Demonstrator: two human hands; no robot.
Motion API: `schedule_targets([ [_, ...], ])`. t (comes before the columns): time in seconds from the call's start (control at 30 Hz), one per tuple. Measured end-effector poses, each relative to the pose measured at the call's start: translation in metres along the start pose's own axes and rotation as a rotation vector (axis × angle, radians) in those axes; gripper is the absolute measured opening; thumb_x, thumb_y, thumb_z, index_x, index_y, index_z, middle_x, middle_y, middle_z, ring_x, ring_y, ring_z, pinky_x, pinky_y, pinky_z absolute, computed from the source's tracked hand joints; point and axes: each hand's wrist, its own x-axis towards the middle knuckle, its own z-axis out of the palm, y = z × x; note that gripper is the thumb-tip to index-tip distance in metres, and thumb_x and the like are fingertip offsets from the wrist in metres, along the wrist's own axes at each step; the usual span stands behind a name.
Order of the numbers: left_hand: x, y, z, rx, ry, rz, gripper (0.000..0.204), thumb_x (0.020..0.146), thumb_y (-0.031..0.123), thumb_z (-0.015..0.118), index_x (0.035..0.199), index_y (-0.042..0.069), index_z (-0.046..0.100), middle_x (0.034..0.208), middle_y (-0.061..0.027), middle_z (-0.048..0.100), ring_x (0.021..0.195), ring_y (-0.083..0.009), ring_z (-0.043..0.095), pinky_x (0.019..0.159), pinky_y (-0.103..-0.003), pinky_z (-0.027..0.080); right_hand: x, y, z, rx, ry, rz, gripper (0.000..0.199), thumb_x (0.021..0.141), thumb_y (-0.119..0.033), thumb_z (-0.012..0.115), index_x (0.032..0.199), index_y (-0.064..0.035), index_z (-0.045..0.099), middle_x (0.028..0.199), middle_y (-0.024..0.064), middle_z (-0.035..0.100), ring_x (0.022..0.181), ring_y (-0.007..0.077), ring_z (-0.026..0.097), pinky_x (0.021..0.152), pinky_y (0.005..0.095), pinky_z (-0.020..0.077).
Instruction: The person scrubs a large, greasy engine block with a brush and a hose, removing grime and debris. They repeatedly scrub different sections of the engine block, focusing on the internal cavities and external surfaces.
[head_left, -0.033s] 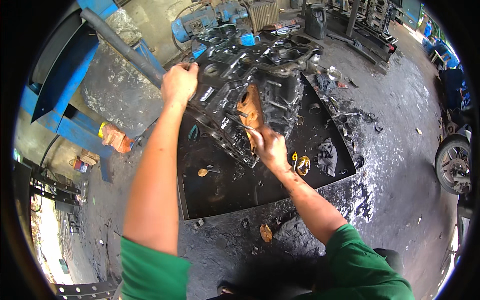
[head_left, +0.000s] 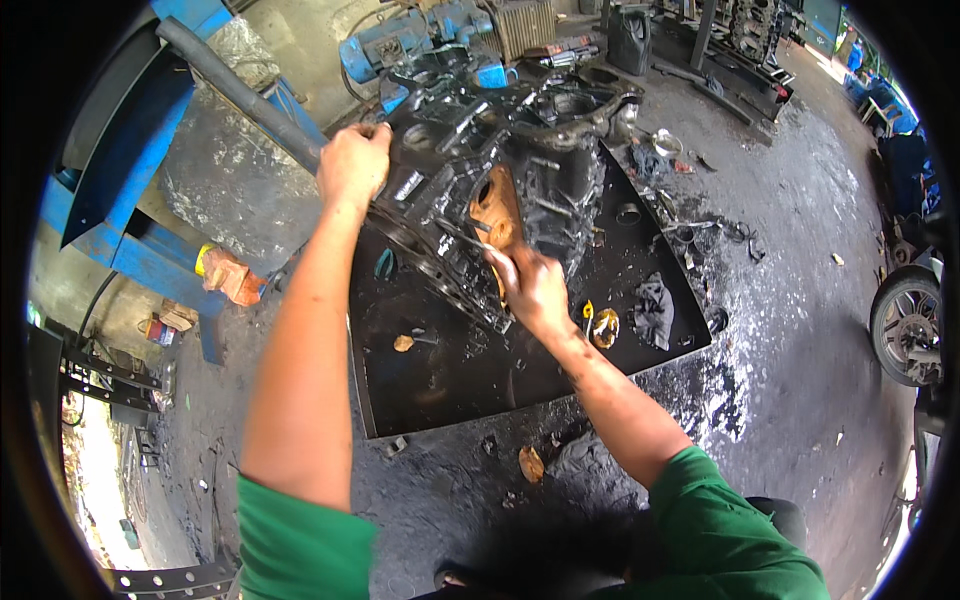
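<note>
One broad black metal tray (head_left: pixel 450 385) on the grimy floor, taking up most of the lower middle. On it, toward the far side: a greasy black cast-metal engine block (head_left: pixel 460 150), round openings on top. Near face of the block carries an orange-brown, elongated panel-like surface (head_left: pixel 493 215). Crumpled dark grey cloth (head_left: pixel 654 312) on the tray, right of the block, apart from it. Right hand (head_left: pixel 540 292) closed round a slim dark metal tool (head_left: pixel 470 240), tip pointing up-left, across the brown surface. Left hand (head_left: pixel 354 170) at the block's left edge, fingers curled; cannot tell whether they clamp the edge or just rest. Risk: the tool could skid on the oily metal if pushed at a shallow angle, scoring the surface or knocking the right knuckles on the casting; the block could rock if the left hand loses its place on the grease. Pose: left arm nearly straight, knuckles up; right forearm angled in from lower right, elbow out, back of hand up, thumb along the tool.
</note>
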Motion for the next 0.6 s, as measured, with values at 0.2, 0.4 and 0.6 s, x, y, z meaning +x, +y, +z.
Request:
schedule_targets([
  [0.2, 0.000, 0.001, 0.001, 0.039, 0.047, -0.007, 0.045, 0.088, 0.048, 0.058, 0.113, 0.013, 0.072, 0.110, -0.0200, 0.069, 0.110, -0.0384, 0.063, 0.096, -0.044, 0.048, -0.016, 0.001, -0.001, 0.074, -0.092, 0.333, 0.029, 0.095, -0.024, 0.063, 0.078, -0.0001, 0.061, 0.063, 0.0182, 0.060, 0.057, 0.0376, 0.062, 0.052, 0.0409, 0.0466],
  [0.4, -0.002, 0.004, -0.002, 0.050, 0.027, -0.005, 0.045, 0.088, 0.048, 0.059, 0.113, 0.013, 0.072, 0.112, -0.0182, 0.069, 0.111, -0.0365, 0.063, 0.097, -0.044, 0.048, -0.012, 0.001, -0.008, 0.107, -0.061, 0.096, 0.033, 0.095, -0.030, 0.063, 0.084, 0.0011, 0.064, 0.068, 0.0201, 0.064, 0.059, 0.0357, 0.065, 0.055, 0.0405, 0.0489],
  [0.6, -0.005, 0.009, -0.004, 0.080, 0.038, -0.058, 0.046, 0.088, 0.049, 0.059, 0.115, 0.013, 0.071, 0.113, -0.0175, 0.069, 0.112, -0.0355, 0.063, 0.100, -0.044, 0.047, 0.004, -0.009, -0.021, 0.027, -0.180, 0.202, 0.035, 0.095, -0.035, 0.063, 0.084, -0.0021, 0.067, 0.063, 0.0183, 0.063, 0.058, 0.0334, 0.066, 0.055, 0.0405, 0.0495],
])
